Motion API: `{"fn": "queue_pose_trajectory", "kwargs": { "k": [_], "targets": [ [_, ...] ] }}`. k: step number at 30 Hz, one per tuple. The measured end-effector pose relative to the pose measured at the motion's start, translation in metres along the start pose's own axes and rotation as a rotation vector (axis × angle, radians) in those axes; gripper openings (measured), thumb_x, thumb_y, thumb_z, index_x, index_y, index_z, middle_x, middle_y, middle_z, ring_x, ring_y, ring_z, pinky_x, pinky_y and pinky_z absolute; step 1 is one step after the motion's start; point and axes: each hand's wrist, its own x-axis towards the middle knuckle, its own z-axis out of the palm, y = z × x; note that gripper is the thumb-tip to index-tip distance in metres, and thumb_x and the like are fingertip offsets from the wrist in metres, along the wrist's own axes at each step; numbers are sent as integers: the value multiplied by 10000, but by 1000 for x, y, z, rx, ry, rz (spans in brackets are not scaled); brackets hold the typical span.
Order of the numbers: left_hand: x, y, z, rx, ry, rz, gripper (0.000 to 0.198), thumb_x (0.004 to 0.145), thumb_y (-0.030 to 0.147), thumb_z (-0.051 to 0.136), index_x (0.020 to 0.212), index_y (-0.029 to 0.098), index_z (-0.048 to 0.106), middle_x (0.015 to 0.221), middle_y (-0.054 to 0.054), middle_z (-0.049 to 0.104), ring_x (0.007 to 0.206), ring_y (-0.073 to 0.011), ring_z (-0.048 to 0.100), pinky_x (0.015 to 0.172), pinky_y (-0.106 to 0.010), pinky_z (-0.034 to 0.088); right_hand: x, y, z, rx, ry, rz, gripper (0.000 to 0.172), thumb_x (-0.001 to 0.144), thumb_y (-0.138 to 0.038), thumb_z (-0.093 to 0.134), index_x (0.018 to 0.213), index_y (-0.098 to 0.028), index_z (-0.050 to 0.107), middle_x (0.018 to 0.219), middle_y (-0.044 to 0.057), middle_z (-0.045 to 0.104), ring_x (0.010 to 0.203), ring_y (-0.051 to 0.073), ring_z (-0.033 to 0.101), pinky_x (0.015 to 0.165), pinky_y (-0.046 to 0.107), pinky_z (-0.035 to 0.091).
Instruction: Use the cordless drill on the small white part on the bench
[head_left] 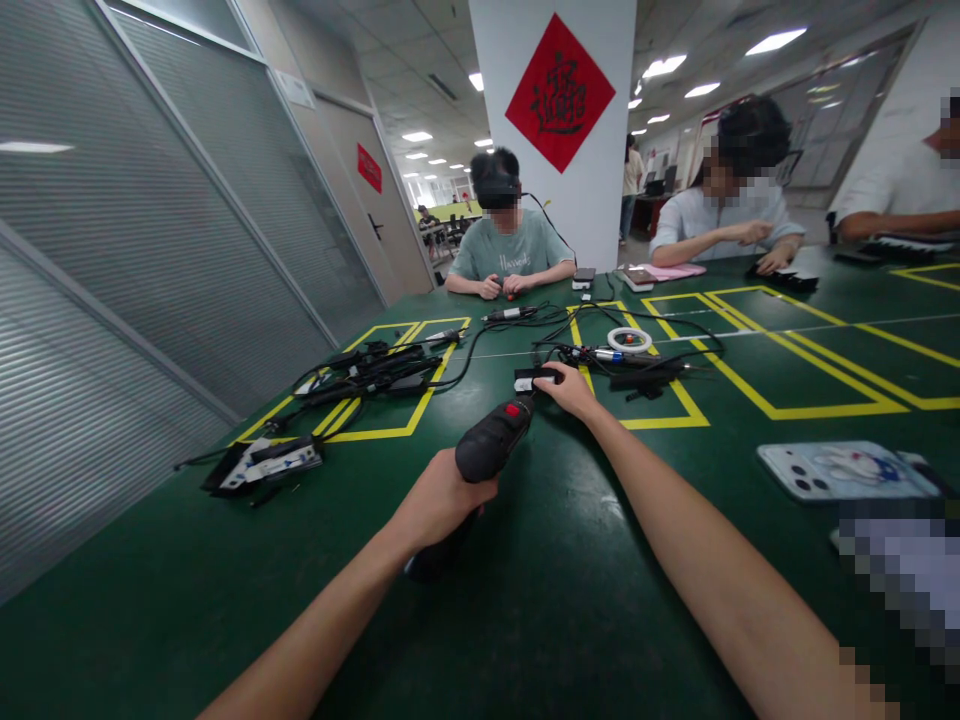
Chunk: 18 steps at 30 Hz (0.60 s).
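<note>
My left hand [442,500] is wrapped around the grip of a black cordless drill [487,445] with a red button on top. The drill points forward, its tip meeting or nearly meeting a small black-and-white part [529,380] on the table. My right hand [568,390] pinches that part at its right end. What lies under my right fingertips is partly hidden. Just beyond my right hand are a pen-shaped tool [611,356] with a blue band, dark cables and a white ring-shaped roll [629,340].
The green table [360,600] carries yellow tape outlines. A pile of black tools and cables [375,370] lies at left, near an open black case [259,465]. A phone [847,472] lies at right. Other people sit across the table, one [510,245] facing me.
</note>
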Motion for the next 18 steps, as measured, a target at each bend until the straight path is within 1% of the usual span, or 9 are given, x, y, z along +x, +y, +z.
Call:
{"fn": "queue_pose_trajectory", "kwargs": {
  "k": [4, 6, 8, 12, 15, 18],
  "targets": [
    [-5, 4, 3, 76, 38, -10, 131, 670, 233, 553, 754, 134, 573, 581, 12, 556, 502, -119, 499, 457, -217, 350, 1, 2, 1, 2, -2, -5, 440, 686, -445, 601, 1059, -210, 594, 1002, 40, 623, 864, 168, 578, 829, 316, 440],
    [-9, 6, 3, 113, 66, -14, 116, 670, 243, 558, 714, 136, 562, 583, 16, 552, 502, -113, 485, 464, -216, 341, 1, 2, 2, -4, -4, -6, 444, 690, -442, 599, 1067, -207, 587, 1009, 46, 620, 870, 169, 579, 833, 321, 440],
    [-13, 10, 3, 139, 93, -5, 135, 667, 250, 569, 738, 135, 569, 621, 11, 571, 530, -118, 493, 490, -221, 352, 0, 1, 2, -13, -10, -1, 447, 693, -440, 598, 1074, -205, 581, 1013, 53, 618, 876, 173, 580, 831, 322, 442],
    [-19, 20, 3, 174, 128, 41, 205, 640, 250, 606, 818, 150, 591, 753, -12, 624, 656, -160, 548, 561, -238, 389, -1, 0, 1, -22, -7, -5, 449, 706, -442, 585, 1087, -206, 568, 1023, 64, 612, 891, 180, 577, 830, 326, 442],
    [-21, 26, 3, 184, 116, 63, 253, 626, 247, 624, 862, 160, 605, 802, -23, 642, 703, -184, 569, 594, -249, 403, -1, -1, 1, -28, -3, -16, 444, 711, -440, 580, 1087, -206, 565, 1032, 65, 607, 906, 182, 572, 845, 329, 434],
    [-23, 29, 0, 177, 69, 74, 283, 623, 243, 625, 894, 162, 611, 828, -30, 654, 727, -201, 582, 610, -254, 411, -2, -3, 1, -34, -8, -9, 443, 712, -433, 580, 1090, -203, 564, 1035, 66, 605, 911, 184, 570, 853, 331, 430]
  ]
}}
